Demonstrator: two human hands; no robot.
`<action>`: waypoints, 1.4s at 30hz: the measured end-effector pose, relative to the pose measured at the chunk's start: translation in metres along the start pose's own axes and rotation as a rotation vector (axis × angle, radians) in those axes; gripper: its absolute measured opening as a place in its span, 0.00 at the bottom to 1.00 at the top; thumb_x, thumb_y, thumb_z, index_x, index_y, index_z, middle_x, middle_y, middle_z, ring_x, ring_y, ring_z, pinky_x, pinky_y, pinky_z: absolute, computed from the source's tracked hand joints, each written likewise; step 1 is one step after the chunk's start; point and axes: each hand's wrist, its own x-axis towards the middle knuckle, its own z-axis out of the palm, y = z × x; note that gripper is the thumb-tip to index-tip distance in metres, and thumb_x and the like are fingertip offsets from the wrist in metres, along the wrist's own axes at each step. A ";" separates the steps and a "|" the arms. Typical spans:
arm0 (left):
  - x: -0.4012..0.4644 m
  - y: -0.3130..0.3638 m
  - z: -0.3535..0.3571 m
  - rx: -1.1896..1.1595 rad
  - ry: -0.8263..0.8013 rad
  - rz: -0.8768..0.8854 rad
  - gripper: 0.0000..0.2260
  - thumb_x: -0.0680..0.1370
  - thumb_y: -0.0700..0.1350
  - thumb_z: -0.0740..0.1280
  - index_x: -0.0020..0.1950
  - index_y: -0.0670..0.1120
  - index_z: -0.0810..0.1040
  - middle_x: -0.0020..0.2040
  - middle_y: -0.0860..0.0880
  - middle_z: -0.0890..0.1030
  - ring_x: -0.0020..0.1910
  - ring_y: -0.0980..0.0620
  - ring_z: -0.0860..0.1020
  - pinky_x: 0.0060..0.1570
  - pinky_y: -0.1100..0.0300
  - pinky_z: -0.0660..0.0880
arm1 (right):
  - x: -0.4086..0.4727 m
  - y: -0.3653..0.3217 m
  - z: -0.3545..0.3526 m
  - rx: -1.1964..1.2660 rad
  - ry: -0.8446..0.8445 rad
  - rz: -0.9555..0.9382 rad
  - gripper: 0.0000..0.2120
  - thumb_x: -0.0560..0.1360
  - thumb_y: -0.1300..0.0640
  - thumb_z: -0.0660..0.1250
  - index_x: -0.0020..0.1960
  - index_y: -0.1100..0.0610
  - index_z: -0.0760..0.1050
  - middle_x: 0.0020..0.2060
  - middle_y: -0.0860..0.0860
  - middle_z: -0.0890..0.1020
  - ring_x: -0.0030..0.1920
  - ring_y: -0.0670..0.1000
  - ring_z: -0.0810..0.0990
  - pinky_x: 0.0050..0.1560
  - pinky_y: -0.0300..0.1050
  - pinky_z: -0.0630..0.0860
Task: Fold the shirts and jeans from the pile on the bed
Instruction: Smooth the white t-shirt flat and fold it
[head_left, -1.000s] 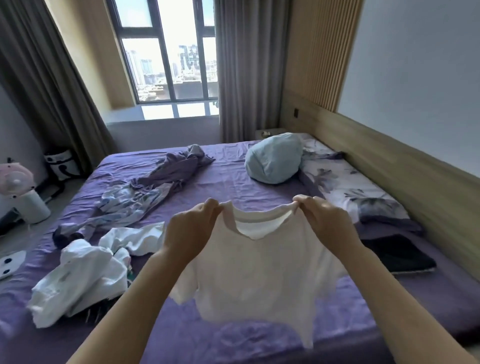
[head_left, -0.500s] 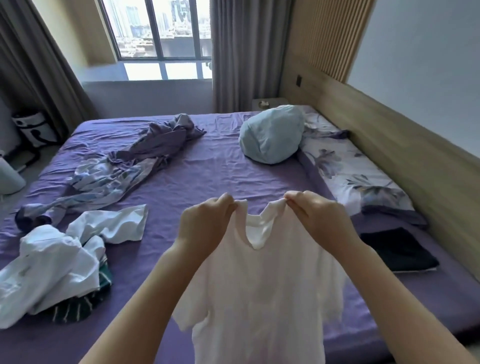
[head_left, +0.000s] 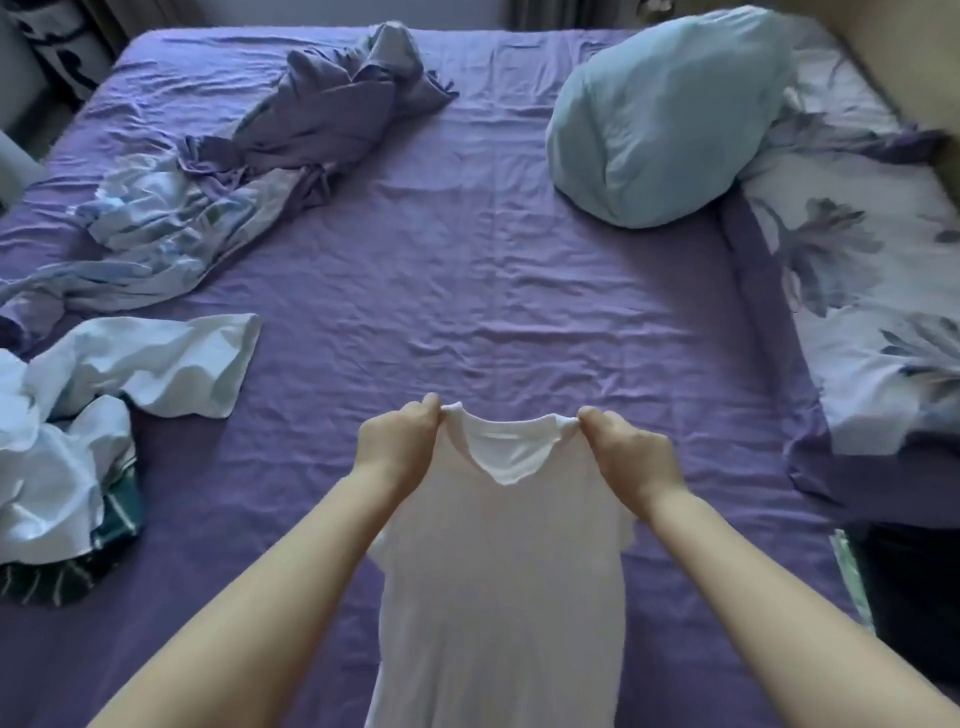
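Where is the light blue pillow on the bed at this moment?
In the head view, the light blue pillow lies at the upper right of the purple bed sheet, against the floral pillow on its right.

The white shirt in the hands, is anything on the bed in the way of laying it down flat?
Nothing visible is. The left hand and right hand pinch the white shirt by its shoulders above a bare stretch of purple sheet. The pile of clothes lies off to the left, the blue pillow far ahead to the right.
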 end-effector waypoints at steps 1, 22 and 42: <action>0.012 0.000 0.005 0.023 -0.015 0.004 0.04 0.80 0.39 0.55 0.52 0.45 0.68 0.45 0.49 0.78 0.38 0.43 0.78 0.29 0.59 0.61 | 0.010 0.003 0.010 -0.005 -0.048 0.014 0.21 0.65 0.67 0.72 0.47 0.52 0.63 0.30 0.49 0.75 0.18 0.56 0.72 0.22 0.38 0.58; 0.070 0.052 0.165 -0.223 0.415 0.323 0.07 0.71 0.40 0.61 0.47 0.49 0.74 0.49 0.49 0.76 0.49 0.46 0.73 0.47 0.54 0.66 | 0.046 -0.001 0.180 0.106 0.226 -0.304 0.13 0.70 0.63 0.65 0.54 0.56 0.77 0.58 0.55 0.79 0.61 0.55 0.75 0.65 0.55 0.65; 0.085 0.057 0.174 -0.014 -0.171 0.306 0.24 0.74 0.56 0.54 0.66 0.49 0.72 0.69 0.44 0.72 0.70 0.44 0.68 0.65 0.39 0.66 | 0.039 -0.017 0.172 -0.006 -0.040 -0.003 0.25 0.74 0.50 0.51 0.68 0.56 0.70 0.69 0.57 0.70 0.71 0.58 0.65 0.66 0.64 0.57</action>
